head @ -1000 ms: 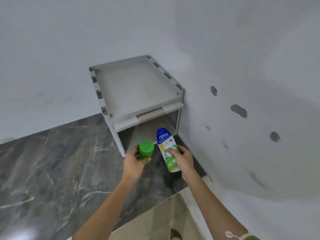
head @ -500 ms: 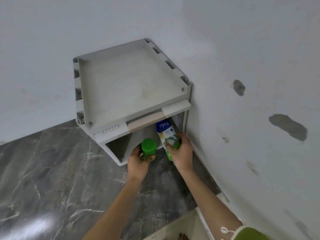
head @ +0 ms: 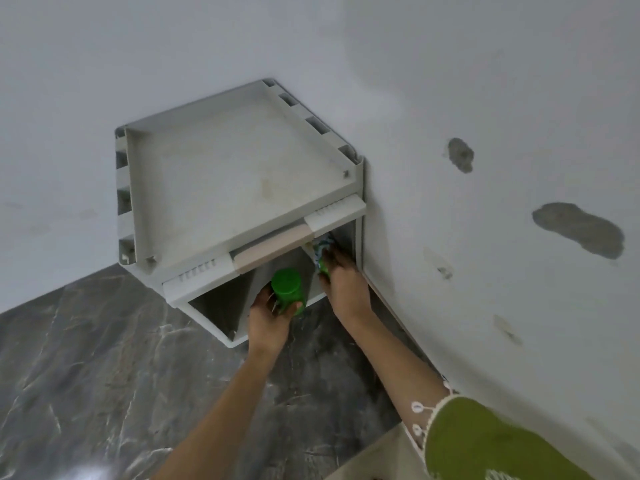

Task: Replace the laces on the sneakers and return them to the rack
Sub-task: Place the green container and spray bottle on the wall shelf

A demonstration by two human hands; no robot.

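One slotted grey rack (head: 239,174), probably plastic

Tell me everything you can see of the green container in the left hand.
The green container is a plain bright-green cylinder, opaque and plastic-looking, with no label in view. Its flat round end faces up toward the camera, and the body is slightly tilted. The left hand grips its lower part with fingers curled round it, hiding the bottom. It is at the mouth of the grey rack, in the lower compartment below the top shelf. Whether it touches the rack's floor cannot be told.
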